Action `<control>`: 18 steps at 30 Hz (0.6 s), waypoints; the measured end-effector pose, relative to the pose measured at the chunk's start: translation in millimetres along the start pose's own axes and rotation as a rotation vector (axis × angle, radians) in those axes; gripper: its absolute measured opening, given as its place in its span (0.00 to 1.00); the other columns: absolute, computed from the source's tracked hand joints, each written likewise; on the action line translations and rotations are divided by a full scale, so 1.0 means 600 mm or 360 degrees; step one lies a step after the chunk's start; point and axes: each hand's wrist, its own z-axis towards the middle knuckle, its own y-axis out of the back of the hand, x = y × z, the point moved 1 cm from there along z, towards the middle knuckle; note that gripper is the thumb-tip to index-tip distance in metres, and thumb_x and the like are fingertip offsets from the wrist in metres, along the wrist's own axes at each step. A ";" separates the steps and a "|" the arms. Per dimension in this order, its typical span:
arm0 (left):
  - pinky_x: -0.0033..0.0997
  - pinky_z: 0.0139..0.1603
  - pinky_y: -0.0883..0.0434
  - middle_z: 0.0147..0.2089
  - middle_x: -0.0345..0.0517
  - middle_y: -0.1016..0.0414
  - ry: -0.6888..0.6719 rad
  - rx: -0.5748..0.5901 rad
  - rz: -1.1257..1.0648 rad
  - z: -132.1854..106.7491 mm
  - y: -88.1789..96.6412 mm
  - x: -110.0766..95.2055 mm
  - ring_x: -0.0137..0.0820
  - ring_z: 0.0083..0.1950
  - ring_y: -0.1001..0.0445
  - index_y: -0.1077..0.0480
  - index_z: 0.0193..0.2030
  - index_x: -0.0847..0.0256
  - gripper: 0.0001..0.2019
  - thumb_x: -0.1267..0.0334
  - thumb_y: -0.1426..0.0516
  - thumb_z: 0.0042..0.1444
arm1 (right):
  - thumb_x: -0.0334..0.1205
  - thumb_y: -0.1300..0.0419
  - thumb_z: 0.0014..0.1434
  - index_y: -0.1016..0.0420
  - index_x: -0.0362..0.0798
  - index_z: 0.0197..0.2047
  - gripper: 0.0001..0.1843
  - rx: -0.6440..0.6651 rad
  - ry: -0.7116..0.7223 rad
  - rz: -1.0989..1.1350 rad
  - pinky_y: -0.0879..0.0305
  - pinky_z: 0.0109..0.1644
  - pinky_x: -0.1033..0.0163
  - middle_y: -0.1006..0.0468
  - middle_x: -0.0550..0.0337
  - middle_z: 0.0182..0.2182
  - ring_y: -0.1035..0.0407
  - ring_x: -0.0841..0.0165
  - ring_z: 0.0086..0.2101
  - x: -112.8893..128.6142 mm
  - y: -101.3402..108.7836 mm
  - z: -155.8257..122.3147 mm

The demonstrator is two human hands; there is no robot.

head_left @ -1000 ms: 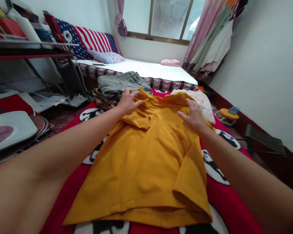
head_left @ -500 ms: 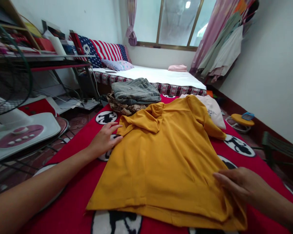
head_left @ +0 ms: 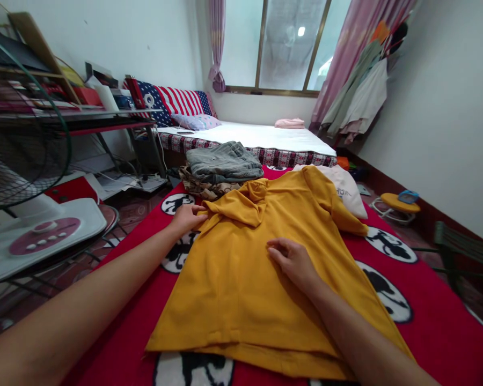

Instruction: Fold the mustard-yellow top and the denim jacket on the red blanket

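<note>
A mustard-yellow short-sleeved shirt (head_left: 241, 279) lies spread out, with its hem toward me and its left-hand sleeve folded inward near the collar. At that sleeve's edge, my left hand (head_left: 187, 220) pinches the cloth between thumb and fingers. My right hand (head_left: 293, 261) is over the middle of the shirt, fingers slightly bent and thumb a little apart, with nothing in it. Whether its fingertips touch the cloth I cannot tell. Beneath the shirt is a red blanket (head_left: 438, 332) with black-and-white round patches.
Folded grey jeans (head_left: 225, 161) rest on a brown patterned garment (head_left: 203, 186) beyond the shirt. A pale pink garment with lettering (head_left: 348, 193) lies behind the right sleeve. To the left stands a fan (head_left: 44, 230); a yellow stool (head_left: 398, 202) is at the right. A bed (head_left: 249, 134) lies behind.
My right hand has left the lower right hem and moved up and inward over the shirt's middle. My left hand has closed on the sleeve edge. The view has tilted slightly upward.
</note>
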 end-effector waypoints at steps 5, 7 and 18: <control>0.34 0.34 0.27 0.28 0.44 0.22 -0.0058 0.0109 -0.0163 0.048 0.062 -0.045 0.34 0.33 0.25 0.23 0.38 0.69 0.14 0.58 0.39 0.49 | 0.51 0.41 0.58 0.23 0.46 0.40 0.16 -0.0049 -0.0137 0.0457 0.40 0.23 0.65 0.25 0.62 0.23 0.36 0.71 0.18 -0.015 0.002 -0.004; 0.35 0.36 0.27 0.28 0.46 0.22 -0.0098 -0.0022 -0.0135 0.079 0.088 -0.094 0.35 0.33 0.25 0.22 0.37 0.70 0.13 0.60 0.39 0.49 | 0.51 0.40 0.57 0.24 0.45 0.40 0.17 -0.0084 -0.0138 0.0533 0.41 0.22 0.66 0.28 0.64 0.20 0.37 0.71 0.18 -0.013 0.005 -0.009; 0.43 0.63 0.33 0.66 0.49 0.36 -0.1704 0.0519 -0.0049 -0.140 0.004 -0.339 0.41 0.65 0.36 0.35 0.63 0.51 0.26 0.57 0.39 0.57 | 0.60 0.47 0.59 0.37 0.50 0.55 0.28 -0.0791 -0.0226 0.0527 0.29 0.27 0.60 0.25 0.52 0.42 0.26 0.65 0.29 -0.044 0.033 -0.011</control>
